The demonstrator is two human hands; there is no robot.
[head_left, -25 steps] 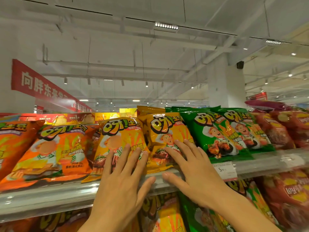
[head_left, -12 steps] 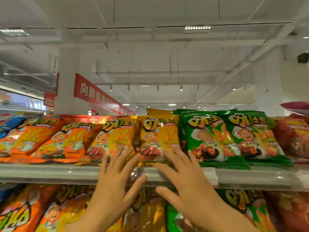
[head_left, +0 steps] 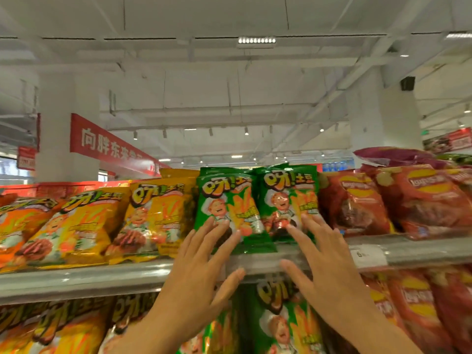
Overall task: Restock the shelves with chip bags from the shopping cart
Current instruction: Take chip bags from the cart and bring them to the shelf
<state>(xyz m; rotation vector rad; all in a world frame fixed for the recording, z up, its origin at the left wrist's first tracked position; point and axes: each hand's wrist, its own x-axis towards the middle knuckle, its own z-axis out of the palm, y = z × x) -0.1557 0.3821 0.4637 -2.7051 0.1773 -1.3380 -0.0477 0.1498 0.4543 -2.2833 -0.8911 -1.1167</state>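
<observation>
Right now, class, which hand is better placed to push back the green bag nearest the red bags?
Probably the right hand: its straight fingers already lie on that right green bag; the left hand covers its neighbour.

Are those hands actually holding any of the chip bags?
No. The left hand and right hand are flat, fingers straight, fingertips touching the lower fronts of the two green bags.

Place: a supermarket aisle.
Shelves: metal shelf (head_left: 76, 279) rows packed with chip bags (head_left: 224, 208).
Price tag: on the shelf edge (head_left: 366, 255).
Overhead: red hanging banner (head_left: 107, 144), ceiling lights (head_left: 256, 40), exposed pipes.
</observation>
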